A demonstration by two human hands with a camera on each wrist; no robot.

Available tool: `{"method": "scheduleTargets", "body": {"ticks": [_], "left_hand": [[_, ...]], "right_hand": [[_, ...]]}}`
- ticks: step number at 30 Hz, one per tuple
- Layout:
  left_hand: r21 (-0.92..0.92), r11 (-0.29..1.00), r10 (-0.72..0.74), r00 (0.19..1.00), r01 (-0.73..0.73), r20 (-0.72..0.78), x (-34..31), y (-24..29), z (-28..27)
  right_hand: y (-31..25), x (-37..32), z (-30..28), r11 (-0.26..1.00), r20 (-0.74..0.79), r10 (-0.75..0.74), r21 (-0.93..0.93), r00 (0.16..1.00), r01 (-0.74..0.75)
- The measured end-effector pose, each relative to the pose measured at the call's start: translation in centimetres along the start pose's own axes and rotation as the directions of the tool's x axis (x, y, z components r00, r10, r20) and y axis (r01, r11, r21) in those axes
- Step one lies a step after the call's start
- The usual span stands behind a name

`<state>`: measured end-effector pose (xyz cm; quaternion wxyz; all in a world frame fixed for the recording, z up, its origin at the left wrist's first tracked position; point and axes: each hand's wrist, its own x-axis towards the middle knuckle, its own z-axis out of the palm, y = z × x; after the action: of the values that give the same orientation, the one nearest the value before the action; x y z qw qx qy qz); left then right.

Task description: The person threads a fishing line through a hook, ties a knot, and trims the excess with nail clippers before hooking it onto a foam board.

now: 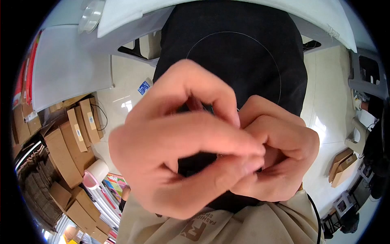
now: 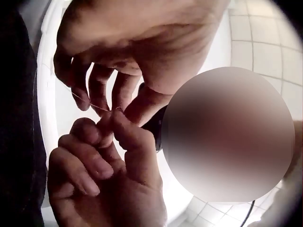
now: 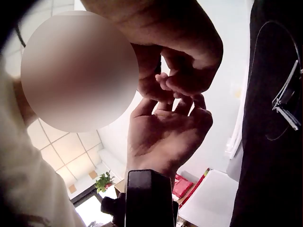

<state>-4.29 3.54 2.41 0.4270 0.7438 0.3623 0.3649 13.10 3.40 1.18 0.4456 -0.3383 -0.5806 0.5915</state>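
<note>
My left hand (image 1: 178,142) and right hand (image 1: 284,150) meet fingertip to fingertip over a black cloth (image 1: 231,57). A thin pale thread (image 2: 97,106) runs into the pinch in the left wrist view. There, the left hand (image 2: 142,47) reaches down from above with its other fingers spread; the right hand (image 2: 104,175) has its fingers curled, thumb and index pinching at the thread. A long curve of the thread (image 1: 229,32) lies on the cloth. The exact thing between the fingertips is hidden. A shiny metal tool (image 3: 286,101) with narrow arms lies on the cloth.
A white tabletop (image 1: 243,3) edges the far side. Cardboard boxes (image 1: 67,150) and a pink-and-white bin (image 1: 96,174) stand at left, below a grey-white panel (image 1: 71,61). Another box (image 1: 343,166) sits on the floor at right. A blue packet (image 1: 143,87) lies on the tiles.
</note>
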Motion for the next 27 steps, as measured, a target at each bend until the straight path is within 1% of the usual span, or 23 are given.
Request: {"method": "scheduleTargets", "body": {"ticks": [2,4,7,8,11,14,17,19,20,23,24,25,27], "left_hand": [[-0.066,0.998,-0.026,1.000,0.025,-0.005,0.1,-0.2,-0.1],[-0.195,0.977,-0.105,0.990,0.085,-0.094,0.4,0.0,0.5],[-0.357,0.902,-0.332,0.920,0.244,-0.208,0.7,0.7,1.5],[-0.401,0.885,-0.349,0.906,0.235,-0.241,0.8,0.3,1.9],[-0.446,0.856,-0.415,0.862,0.261,-0.292,0.4,0.1,2.4],[-0.465,0.861,-0.404,0.833,0.206,-0.378,-0.1,-0.1,3.1],[-0.556,0.826,-0.416,0.764,0.092,-0.493,-0.8,0.3,3.6],[-0.668,0.743,-0.455,0.696,-0.048,-0.556,-1.4,0.4,4.1],[-0.695,0.698,-0.487,0.597,-0.173,-0.638,-1.3,0.0,4.7],[-0.721,0.693,-0.523,0.675,-0.019,-0.520,-2.2,0.1,5.8],[-0.766,0.641,-0.521,0.703,-0.053,-0.484,-2.1,0.3,6.2],[-0.857,0.514,-0.578,0.719,-0.046,-0.385,-2.5,0.7,6.4],[-0.783,0.609,-0.566,0.761,0.127,-0.317,-2.0,1.4,6.2]], "right_hand": [[-0.1,0.1,-0.2,1.000,0.024,0.001,-0.027,1.000,0.000],[-0.1,0.0,-0.3,0.999,0.032,-0.003,-0.038,0.999,0.004],[0.3,0.1,-0.4,0.998,0.044,-0.046,-0.044,0.998,0.047],[0.4,0.1,-0.4,0.997,0.049,-0.060,-0.046,0.997,0.062],[0.5,0.2,-0.6,0.995,0.054,-0.089,-0.048,0.995,0.091],[0.4,0.2,-0.9,0.996,0.060,-0.086,-0.020,0.994,0.087],[0.4,0.1,-1.0,0.996,0.064,-0.043,0.080,0.997,0.038],[0.3,0.1,-1.1,0.988,0.070,-0.014,0.158,0.997,0.003],[0.3,0.2,-1.1,0.982,0.078,-0.005,0.189,0.997,-0.010],[0.4,0.2,-1.2,0.961,0.095,0.018,0.274,0.995,-0.043],[0.5,0.1,-1.2,0.952,0.092,0.026,0.302,0.995,-0.053],[0.6,0.0,-1.1,0.941,0.074,0.038,0.334,0.997,-0.061],[0.8,-0.1,-0.8,0.913,0.035,0.071,0.399,0.997,-0.079]]}}
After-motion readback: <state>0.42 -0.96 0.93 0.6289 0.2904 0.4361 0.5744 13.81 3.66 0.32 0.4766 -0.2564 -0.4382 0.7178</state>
